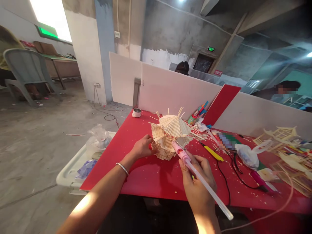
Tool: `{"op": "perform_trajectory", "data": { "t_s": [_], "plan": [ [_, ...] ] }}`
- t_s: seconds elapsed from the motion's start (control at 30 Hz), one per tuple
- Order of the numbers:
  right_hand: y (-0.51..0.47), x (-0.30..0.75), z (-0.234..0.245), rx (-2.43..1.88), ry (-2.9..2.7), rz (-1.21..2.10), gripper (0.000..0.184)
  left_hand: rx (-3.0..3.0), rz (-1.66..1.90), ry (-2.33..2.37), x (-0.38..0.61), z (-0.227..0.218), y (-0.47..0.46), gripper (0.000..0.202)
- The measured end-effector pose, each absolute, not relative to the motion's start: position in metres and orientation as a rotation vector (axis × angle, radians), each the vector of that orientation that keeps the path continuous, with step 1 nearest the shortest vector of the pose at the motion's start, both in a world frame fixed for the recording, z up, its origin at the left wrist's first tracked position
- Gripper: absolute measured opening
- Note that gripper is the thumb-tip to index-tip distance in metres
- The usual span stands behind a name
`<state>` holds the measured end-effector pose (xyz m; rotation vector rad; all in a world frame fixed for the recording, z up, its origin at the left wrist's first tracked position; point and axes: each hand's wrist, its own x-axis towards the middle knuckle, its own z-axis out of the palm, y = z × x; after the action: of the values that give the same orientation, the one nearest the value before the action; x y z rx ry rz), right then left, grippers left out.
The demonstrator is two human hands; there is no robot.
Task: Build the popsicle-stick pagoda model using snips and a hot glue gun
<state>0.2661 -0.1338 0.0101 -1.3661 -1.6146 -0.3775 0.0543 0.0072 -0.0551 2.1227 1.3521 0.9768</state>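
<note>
Red tabletop (141, 185), concrete floor (48, 130); left fingers (147, 137) curled round stick model (169, 125), right fingers (201, 160) snug around glue gun (180, 152).

Left hand (143, 147): bare. Left forearm (102, 191): uncovered along its visible length, marked by a bright patch of light. One narrow, rounded, silver-coloured bracelet (122, 168), with a shiny surface, encircles this arm. Right hand (201, 172): bare. Right forearm (204, 216): visible section uncovered, brightly lit
</note>
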Motion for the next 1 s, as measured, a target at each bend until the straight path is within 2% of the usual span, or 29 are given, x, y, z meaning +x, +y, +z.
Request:
{"op": "perform_trajectory", "data": {
  "t_s": [0.27, 0.63, 0.8, 1.0],
  "plan": [
    [-0.122, 0.263, 0.01, -1.462, -1.562, -0.467, 0.035, 2.287, 0.807, 1.454, 0.057, -0.048, -0.001, 0.032],
    [-0.118, 0.266, 0.007, -1.49, -1.585, -0.461, 0.039, 2.313, 0.827, 1.45, 0.059, -0.056, 0.0, 0.031],
    [-0.119, 0.268, 0.005, -1.37, -1.577, -0.204, 0.035, 2.287, 0.882, 1.419, 0.058, -0.057, 0.002, 0.025],
    [-0.126, 0.27, 0.009, -1.369, -1.503, -0.127, 0.037, 2.252, 0.886, 1.405, 0.057, -0.056, 0.002, 0.023]
  ]
}}
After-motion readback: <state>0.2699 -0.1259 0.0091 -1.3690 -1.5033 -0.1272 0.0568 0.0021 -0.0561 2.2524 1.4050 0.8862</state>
